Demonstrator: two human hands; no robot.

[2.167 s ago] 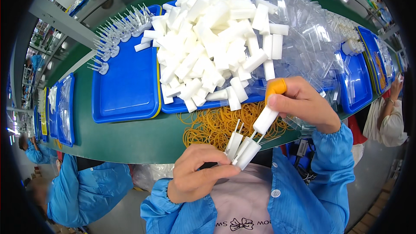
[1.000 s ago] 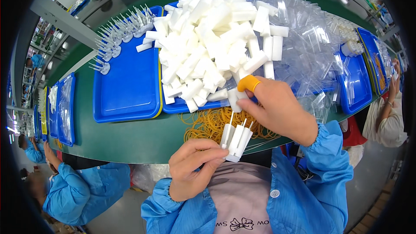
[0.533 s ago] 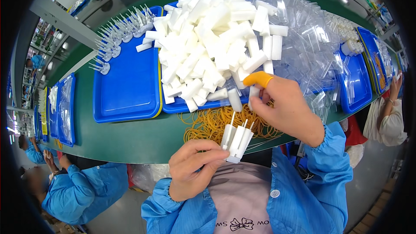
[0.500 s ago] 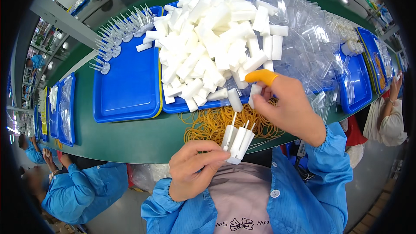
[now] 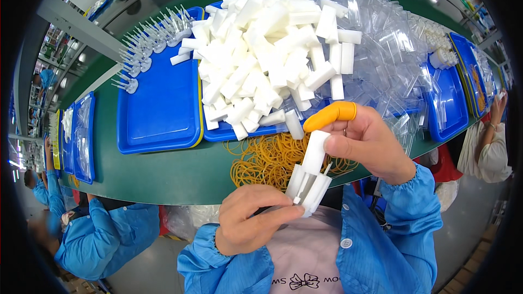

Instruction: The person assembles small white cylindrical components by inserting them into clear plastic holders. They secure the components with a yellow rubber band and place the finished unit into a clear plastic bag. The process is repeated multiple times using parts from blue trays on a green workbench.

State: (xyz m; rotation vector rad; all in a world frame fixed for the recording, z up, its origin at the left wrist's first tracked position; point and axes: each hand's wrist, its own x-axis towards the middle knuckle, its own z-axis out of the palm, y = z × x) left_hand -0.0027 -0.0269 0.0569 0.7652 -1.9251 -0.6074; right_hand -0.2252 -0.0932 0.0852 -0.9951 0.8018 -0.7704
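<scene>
My left hand (image 5: 251, 222) pinches the lower end of a small fanned bundle of white plastic pieces (image 5: 308, 188) held over the table's near edge. My right hand (image 5: 369, 142), with an orange finger cot (image 5: 330, 114) on the forefinger, holds one more white plastic piece (image 5: 316, 151) upright and sets it against the top of the bundle. A heap of loose white pieces (image 5: 267, 54) fills the blue tray (image 5: 229, 130) just beyond. Yellow rubber bands (image 5: 267, 158) lie scattered on the green table under my hands.
A second blue tray (image 5: 158, 109) stands to the left, with white pronged parts (image 5: 147, 38) along its far rim. Clear plastic bags (image 5: 392, 49) pile up at the right beside another blue tray (image 5: 447, 98). Co-workers in blue sleeves (image 5: 98, 234) sit at lower left and right.
My right hand reached to the tray, picked up another white piece and brought it back down onto the bundle. My left hand kept the bundle in place.
</scene>
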